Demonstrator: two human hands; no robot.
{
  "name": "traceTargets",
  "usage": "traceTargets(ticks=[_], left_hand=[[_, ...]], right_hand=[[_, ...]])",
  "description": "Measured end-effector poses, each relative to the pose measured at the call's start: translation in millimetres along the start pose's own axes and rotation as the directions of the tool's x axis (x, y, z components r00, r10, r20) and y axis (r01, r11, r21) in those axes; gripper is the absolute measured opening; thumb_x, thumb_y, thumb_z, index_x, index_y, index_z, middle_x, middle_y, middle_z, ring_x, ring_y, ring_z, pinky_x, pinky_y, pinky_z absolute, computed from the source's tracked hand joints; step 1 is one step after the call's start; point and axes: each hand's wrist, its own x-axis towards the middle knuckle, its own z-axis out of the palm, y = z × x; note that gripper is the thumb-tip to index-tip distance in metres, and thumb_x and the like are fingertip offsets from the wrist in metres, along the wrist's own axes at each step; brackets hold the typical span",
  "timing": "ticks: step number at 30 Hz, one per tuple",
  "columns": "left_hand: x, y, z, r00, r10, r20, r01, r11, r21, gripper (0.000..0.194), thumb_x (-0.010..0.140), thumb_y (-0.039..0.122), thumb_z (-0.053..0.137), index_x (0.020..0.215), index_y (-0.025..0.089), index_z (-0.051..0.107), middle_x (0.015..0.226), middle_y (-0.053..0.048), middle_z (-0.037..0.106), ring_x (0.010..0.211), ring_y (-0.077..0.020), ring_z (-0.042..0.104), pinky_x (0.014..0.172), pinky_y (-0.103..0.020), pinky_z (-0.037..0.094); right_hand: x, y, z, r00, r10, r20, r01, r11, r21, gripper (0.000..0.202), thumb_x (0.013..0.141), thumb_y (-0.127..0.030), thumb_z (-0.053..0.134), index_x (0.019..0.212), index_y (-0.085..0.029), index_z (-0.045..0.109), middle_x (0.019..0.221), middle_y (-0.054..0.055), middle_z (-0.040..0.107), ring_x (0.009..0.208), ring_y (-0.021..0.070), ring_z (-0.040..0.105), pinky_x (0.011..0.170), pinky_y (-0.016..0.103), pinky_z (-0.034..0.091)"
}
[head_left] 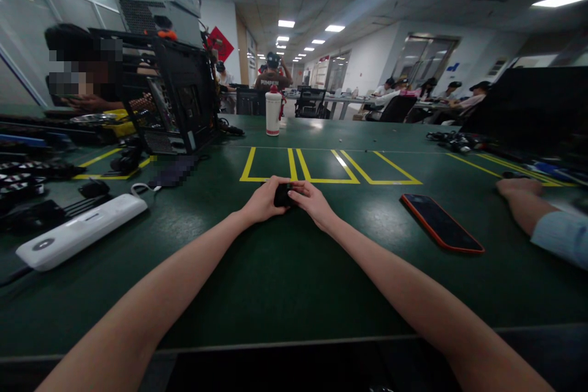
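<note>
Both my hands meet at the middle of the green table (285, 269), just in front of the yellow tape outlines (321, 181). Between them is a small black object (282, 196), partly covered by my fingers, so its kind is hard to make out. My left hand (264, 201) wraps around its left side, with thumb and fingers closed on it. From the right, my right hand (313, 201) touches it with thumb and fingertips pinched together. A phone in an orange case (441, 223) lies flat on the table to the right of my hands.
A white power strip (85, 229) and black cables (41, 214) lie at the left. Behind them stands an open black computer case (179, 98). A white bottle (272, 113) is at the far edge. Another person's hand (521, 190) rests at the right, near a dark monitor (533, 104).
</note>
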Motion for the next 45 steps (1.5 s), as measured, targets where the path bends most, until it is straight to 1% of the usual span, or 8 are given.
traceTargets(ticks=[9, 16, 21, 26, 32, 36, 39, 45], left_hand=[[-0.2, -1.2, 1.0, 1.000, 0.004, 0.001, -0.004, 1.000, 0.001, 0.061, 0.061, 0.019, 0.063, 0.115, 0.021, 0.034, 0.110, -0.007, 0.048, 0.101, -0.0227, 0.049, 0.086, -0.039, 0.040], [0.2, -1.3, 1.3, 1.000, -0.003, -0.003, 0.003, 1.000, 0.004, 0.061, 0.061, 0.021, 0.064, 0.114, 0.021, 0.034, 0.109, -0.006, 0.048, 0.100, -0.0230, 0.050, 0.085, -0.039, 0.040], [-0.3, -1.3, 1.3, 1.000, -0.005, 0.000, 0.005, 1.000, 0.008, 0.062, 0.060, 0.019, 0.065, 0.113, 0.021, 0.034, 0.110, -0.006, 0.048, 0.101, -0.0233, 0.049, 0.086, -0.039, 0.040], [-0.4, -0.7, 0.3, 1.000, -0.004, 0.003, 0.004, 1.000, 0.000, 0.062, 0.060, 0.018, 0.064, 0.114, 0.022, 0.034, 0.110, -0.007, 0.048, 0.102, -0.0235, 0.049, 0.086, -0.040, 0.039], [0.1, -0.9, 0.3, 1.000, -0.003, 0.008, 0.003, 1.000, 0.001, 0.062, 0.061, 0.022, 0.065, 0.114, 0.021, 0.034, 0.111, -0.007, 0.048, 0.102, -0.0235, 0.049, 0.085, -0.040, 0.040], [0.2, -0.4, 1.0, 1.000, -0.019, 0.006, 0.019, 1.000, -0.002, 0.062, 0.061, 0.020, 0.064, 0.114, 0.022, 0.034, 0.109, -0.006, 0.049, 0.101, -0.0231, 0.050, 0.086, -0.039, 0.040], [0.1, -0.5, 1.3, 1.000, -0.022, 0.003, 0.022, 1.000, -0.006, 0.062, 0.060, 0.019, 0.065, 0.113, 0.022, 0.034, 0.109, -0.006, 0.048, 0.101, -0.0232, 0.050, 0.086, -0.039, 0.039], [0.2, -1.1, 0.3, 1.000, -0.002, 0.004, 0.002, 1.000, -0.004, 0.062, 0.061, 0.019, 0.064, 0.114, 0.022, 0.034, 0.110, -0.006, 0.048, 0.101, -0.0232, 0.049, 0.085, -0.039, 0.040]], right_hand=[[-3.8, 0.7, -0.5, 0.992, -0.074, 0.100, 0.066, 0.994, 0.083, 0.035, 0.059, -0.017, 0.067, 0.090, -0.021, 0.052, 0.100, 0.001, 0.055, 0.098, 0.0156, 0.053, 0.090, 0.034, 0.039], [-1.9, 1.0, -0.3, 0.999, -0.032, 0.012, 0.032, 0.999, 0.003, 0.028, 0.066, -0.029, 0.062, 0.091, -0.020, 0.054, 0.095, 0.002, 0.057, 0.095, 0.0156, 0.052, 0.089, 0.036, 0.039], [0.0, 0.8, 0.0, 0.999, 0.032, 0.030, -0.033, 0.999, 0.042, 0.034, 0.064, -0.024, 0.063, 0.097, -0.019, 0.054, 0.100, 0.004, 0.056, 0.096, 0.0166, 0.053, 0.090, 0.037, 0.038], [-4.4, -1.5, -0.1, 0.996, -0.040, 0.084, 0.034, 0.997, 0.075, 0.037, 0.056, -0.014, 0.067, 0.090, -0.020, 0.052, 0.099, 0.002, 0.055, 0.098, 0.0161, 0.053, 0.090, 0.036, 0.039], [-3.6, 0.2, 0.6, 0.999, -0.034, 0.012, 0.034, 0.999, 0.001, 0.026, 0.066, -0.028, 0.062, 0.089, -0.020, 0.053, 0.095, 0.002, 0.056, 0.095, 0.0152, 0.052, 0.089, 0.036, 0.039], [0.3, 2.3, 0.6, 1.000, 0.003, -0.021, -0.003, 1.000, -0.001, 0.029, 0.065, -0.029, 0.062, 0.092, -0.020, 0.054, 0.093, 0.003, 0.058, 0.095, 0.0160, 0.052, 0.089, 0.037, 0.039], [0.8, 1.8, 0.4, 0.999, 0.036, 0.000, -0.036, 0.999, 0.004, 0.033, 0.064, -0.026, 0.063, 0.096, -0.019, 0.054, 0.098, 0.004, 0.058, 0.096, 0.0169, 0.053, 0.090, 0.037, 0.038], [-6.6, -3.1, 1.6, 0.997, -0.030, 0.069, 0.028, 0.999, 0.035, 0.036, 0.060, -0.017, 0.066, 0.092, -0.021, 0.051, 0.105, 0.002, 0.054, 0.099, 0.0168, 0.053, 0.088, 0.036, 0.041]])
